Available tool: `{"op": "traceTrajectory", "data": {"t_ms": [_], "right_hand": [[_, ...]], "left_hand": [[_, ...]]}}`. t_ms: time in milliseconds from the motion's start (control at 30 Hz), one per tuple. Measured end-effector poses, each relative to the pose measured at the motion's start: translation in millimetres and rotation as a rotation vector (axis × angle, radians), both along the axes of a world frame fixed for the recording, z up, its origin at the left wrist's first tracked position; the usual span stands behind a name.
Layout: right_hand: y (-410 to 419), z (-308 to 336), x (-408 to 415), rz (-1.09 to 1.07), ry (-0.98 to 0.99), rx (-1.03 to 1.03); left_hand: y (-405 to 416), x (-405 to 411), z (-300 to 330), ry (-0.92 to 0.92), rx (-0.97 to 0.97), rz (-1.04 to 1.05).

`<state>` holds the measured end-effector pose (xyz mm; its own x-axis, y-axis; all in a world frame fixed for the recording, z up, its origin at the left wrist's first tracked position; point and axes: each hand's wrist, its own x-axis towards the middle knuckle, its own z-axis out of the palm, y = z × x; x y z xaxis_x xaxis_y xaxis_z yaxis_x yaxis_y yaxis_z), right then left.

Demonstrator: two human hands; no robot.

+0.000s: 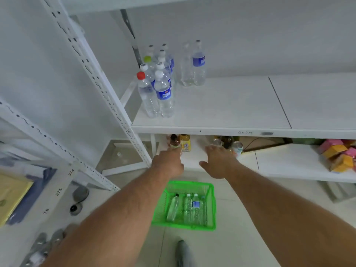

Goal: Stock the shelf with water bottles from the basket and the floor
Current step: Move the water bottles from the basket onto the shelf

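A green basket [211,205] stands on the floor and holds several clear water bottles [194,208] lying down. On the white shelf [221,112] a cluster of several water bottles [162,93] stands at the left, and two more water bottles [193,64] stand behind it. My left hand [169,163] and my right hand [217,160] reach forward above the basket, in front of the lower shelf. Both hold nothing, with fingers loosely extended. More bottles [41,247] lie blurred on the floor at the bottom left.
The lower shelf [289,166] carries a dark bottle [174,141], a yellow bottle [185,144], cans [237,148] and colourful packs [341,157]. A white perforated upright [107,105] runs diagonally at left. A second rack [28,189] with folded items is at far left.
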<state>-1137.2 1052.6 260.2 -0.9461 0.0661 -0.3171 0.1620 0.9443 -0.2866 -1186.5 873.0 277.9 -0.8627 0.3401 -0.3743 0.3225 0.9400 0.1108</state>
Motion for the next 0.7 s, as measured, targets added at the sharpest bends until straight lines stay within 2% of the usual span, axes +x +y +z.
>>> {"op": "traceTrajectory", "data": {"t_ms": [333, 700], "right_hand": [[-44.1, -73.4, 47.9, -0.086, -0.176, -0.052], [-115.6, -183.4, 52.3, -0.203, -0.397, -0.100]], "left_hand": [[-68.8, 25.7, -70.2, -0.142, -0.004, 0.031], [-145.4, -3.2, -199.9, -0.377, 0.038, 0.169]]}}
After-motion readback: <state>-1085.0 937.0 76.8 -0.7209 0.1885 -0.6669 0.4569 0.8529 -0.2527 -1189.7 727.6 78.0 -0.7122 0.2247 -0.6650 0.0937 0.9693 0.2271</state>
